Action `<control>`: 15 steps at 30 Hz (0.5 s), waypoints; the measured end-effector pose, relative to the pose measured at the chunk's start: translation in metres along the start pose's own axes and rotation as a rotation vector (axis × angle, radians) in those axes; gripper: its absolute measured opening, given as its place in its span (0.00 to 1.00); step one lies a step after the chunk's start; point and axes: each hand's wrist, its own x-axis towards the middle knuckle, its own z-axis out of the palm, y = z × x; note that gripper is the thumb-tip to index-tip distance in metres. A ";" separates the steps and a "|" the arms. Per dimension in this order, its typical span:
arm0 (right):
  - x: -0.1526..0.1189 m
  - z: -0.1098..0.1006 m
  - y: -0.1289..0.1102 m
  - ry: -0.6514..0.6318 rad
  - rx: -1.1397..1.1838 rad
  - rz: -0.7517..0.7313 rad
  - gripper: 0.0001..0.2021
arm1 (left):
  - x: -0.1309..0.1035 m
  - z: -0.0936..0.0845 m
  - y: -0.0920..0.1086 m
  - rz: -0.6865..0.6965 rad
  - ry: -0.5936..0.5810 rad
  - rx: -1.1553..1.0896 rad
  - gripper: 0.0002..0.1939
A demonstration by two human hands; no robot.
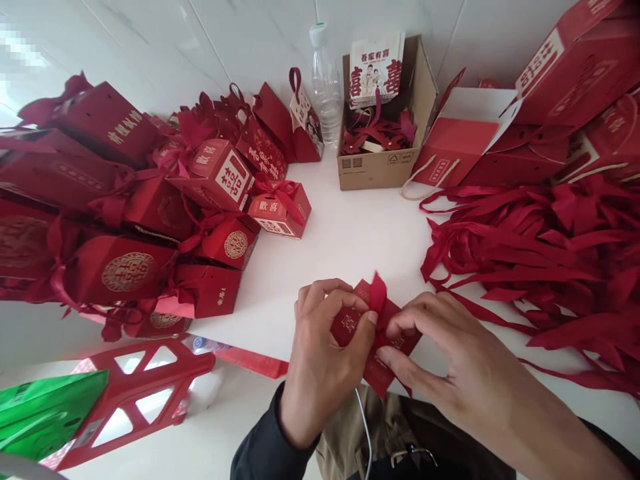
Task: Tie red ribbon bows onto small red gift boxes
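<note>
A small red gift box [373, 383] with gold characters lies at the front edge of the white table, tilted, between my hands. A red ribbon [379, 292] runs over its top, one end sticking up. My left hand [333, 333] is closed, thumb and index finger pinching the ribbon, its other fingers around the box's left side. From the right, my right hand [425, 340] is closed too, its thumb and fingertips on the ribbon at the middle of the box. The knot itself is partly hidden by my fingers.
Many finished red boxes with bows [130, 270] are stacked at left. Loose red ribbons [540, 267] are heaped at right, below larger red boxes [575, 73]. A cardboard box [377, 170] and a plastic bottle [326, 87] stand at the back. A red stool [150, 387] is below left.
</note>
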 end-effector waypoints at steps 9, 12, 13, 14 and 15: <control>-0.004 0.003 0.000 0.018 -0.037 -0.064 0.07 | -0.003 0.000 -0.007 -0.218 0.029 -0.245 0.05; -0.003 0.001 -0.002 0.006 -0.048 -0.046 0.08 | -0.003 0.004 -0.007 -0.227 0.051 -0.252 0.05; -0.003 0.000 -0.003 0.001 -0.049 -0.042 0.08 | -0.003 0.005 -0.007 -0.233 0.062 -0.257 0.05; -0.003 0.000 -0.003 0.002 -0.043 -0.044 0.08 | -0.003 0.006 -0.006 -0.238 0.071 -0.263 0.05; -0.002 0.000 -0.003 0.004 -0.034 -0.051 0.08 | -0.003 0.007 -0.006 -0.243 0.078 -0.269 0.05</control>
